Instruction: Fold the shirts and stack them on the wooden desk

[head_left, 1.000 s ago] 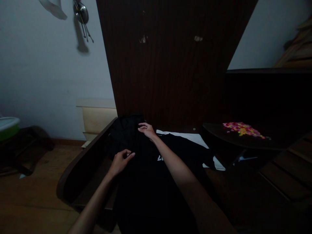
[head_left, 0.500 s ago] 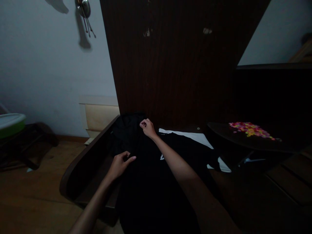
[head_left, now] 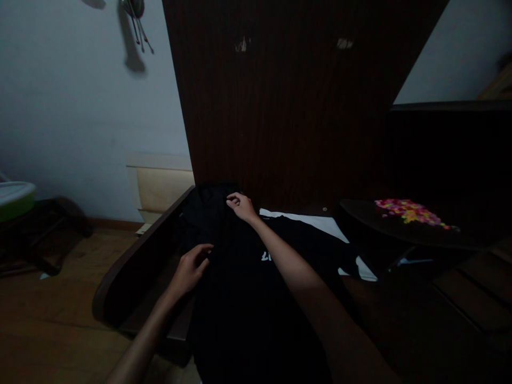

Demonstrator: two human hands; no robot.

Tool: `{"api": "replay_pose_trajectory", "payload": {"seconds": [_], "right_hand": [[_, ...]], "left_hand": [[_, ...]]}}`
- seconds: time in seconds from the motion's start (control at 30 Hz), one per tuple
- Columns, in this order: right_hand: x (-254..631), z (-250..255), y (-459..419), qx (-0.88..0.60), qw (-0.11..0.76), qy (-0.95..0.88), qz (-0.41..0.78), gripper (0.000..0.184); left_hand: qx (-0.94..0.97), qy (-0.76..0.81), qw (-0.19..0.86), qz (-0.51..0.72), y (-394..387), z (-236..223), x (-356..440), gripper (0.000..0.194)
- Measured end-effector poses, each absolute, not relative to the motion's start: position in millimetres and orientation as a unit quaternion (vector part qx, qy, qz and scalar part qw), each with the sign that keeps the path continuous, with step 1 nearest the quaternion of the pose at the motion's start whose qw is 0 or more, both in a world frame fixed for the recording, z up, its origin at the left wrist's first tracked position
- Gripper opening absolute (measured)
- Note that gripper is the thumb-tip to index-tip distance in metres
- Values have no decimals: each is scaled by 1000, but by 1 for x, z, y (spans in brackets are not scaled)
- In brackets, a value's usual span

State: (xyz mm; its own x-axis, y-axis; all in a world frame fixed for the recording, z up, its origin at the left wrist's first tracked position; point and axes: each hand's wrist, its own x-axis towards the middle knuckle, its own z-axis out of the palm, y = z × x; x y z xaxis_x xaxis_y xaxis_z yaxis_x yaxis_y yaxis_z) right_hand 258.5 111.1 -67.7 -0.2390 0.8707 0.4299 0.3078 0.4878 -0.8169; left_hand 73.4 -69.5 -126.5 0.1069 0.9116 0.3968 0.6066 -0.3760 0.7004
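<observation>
A black shirt (head_left: 244,298) with small white lettering lies spread over a dark wooden table (head_left: 132,266) in front of me. My right hand (head_left: 241,206) reaches to the shirt's far end, its fingers curled in a pinch on the black cloth near the collar. My left hand (head_left: 189,268) rests on the shirt's left edge, fingers bent and gripping the fabric. A white cloth (head_left: 320,225) shows from under the shirt on the right. The room is dim and the folds are hard to make out.
A tall dark wooden panel (head_left: 288,106) stands right behind the table. A round dark side table (head_left: 380,226) with a bright multicoloured heap (head_left: 408,210) is on the right. A light wooden board (head_left: 160,186) leans on the white wall; a green-rimmed basin (head_left: 14,197) sits far left.
My right hand closed from loosely open into a pinch on the shirt's far end. My left hand shifted slightly left along the shirt's edge and curled its fingers. The view drifted a little.
</observation>
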Motion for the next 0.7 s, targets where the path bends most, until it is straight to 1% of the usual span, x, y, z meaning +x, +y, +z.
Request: {"api": "replay_pose_trajectory", "payload": {"seconds": [0.1, 0.17, 0.23, 0.4, 0.47, 0.6, 0.7], "right_hand": [[263, -65, 112, -413, 436, -711, 366, 39], [268, -63, 114, -407, 409, -708, 407, 49], [272, -63, 115, -395, 398, -702, 439, 50], [272, -68, 117, -396, 437, -659, 467, 34], [269, -70, 117, -405, 445, -650, 465, 32], [265, -69, 116, -419, 436, -641, 472, 39], [271, -62, 114, -406, 406, -638, 513, 52]], "left_hand": [[726, 533, 139, 411, -72, -128, 74, 27], [727, 539, 112, 409, -74, -128, 74, 29], [725, 547, 90, 409, -77, -128, 74, 31], [720, 558, 67, 408, -81, -133, 73, 33], [718, 562, 68, 404, -82, -134, 72, 33], [718, 564, 70, 401, -83, -135, 71, 34], [722, 559, 79, 401, -84, -135, 71, 34]]}}
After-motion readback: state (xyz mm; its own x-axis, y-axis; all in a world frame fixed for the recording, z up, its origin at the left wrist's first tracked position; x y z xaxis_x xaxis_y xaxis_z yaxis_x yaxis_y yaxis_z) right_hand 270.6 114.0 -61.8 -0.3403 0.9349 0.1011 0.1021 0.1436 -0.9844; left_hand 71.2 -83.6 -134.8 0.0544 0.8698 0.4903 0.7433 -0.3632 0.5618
